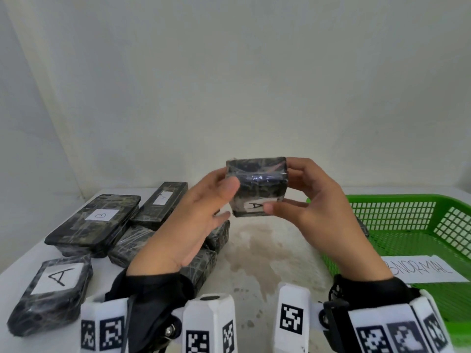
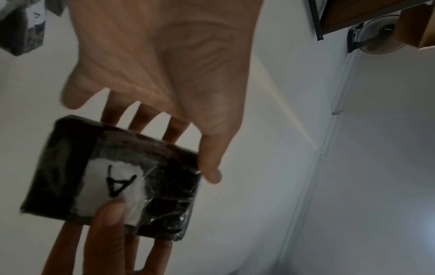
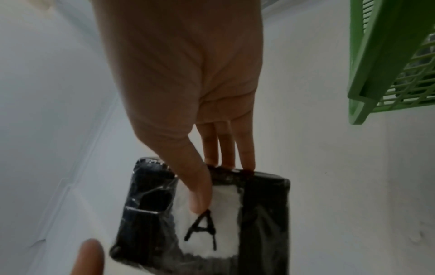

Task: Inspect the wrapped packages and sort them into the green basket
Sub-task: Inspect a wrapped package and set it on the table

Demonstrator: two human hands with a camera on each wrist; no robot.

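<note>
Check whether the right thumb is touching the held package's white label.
Touching. In the right wrist view the right thumb lies on the white label of the package, its tip just above the written A.

Plain white walls (image 1: 229, 72), stained white tabletop (image 1: 267, 250), wall-mounted fan (image 2: 379, 35)
</note>
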